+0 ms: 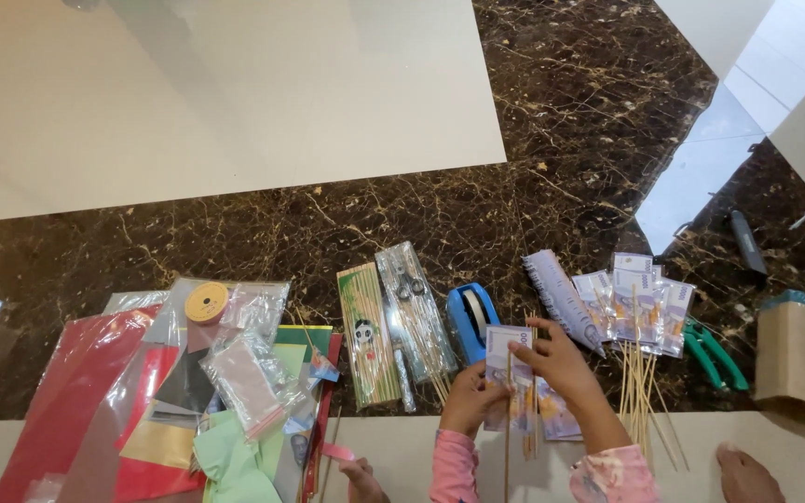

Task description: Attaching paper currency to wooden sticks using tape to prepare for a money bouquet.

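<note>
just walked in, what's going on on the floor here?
A person sits on the floor with both hands on a banknote-like slip laid against a thin wooden skewer. The left hand holds its lower edge, the right hand pinches the top. To the right lies a fan of slips already on skewers; a blue tape dispenser and packs of skewers sit to the left, past them coloured paper sheets.

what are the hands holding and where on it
Both hands hold a purple banknote on a thin wooden skewer: the left hand at its lower left edge, the right hand at its right side.
</note>
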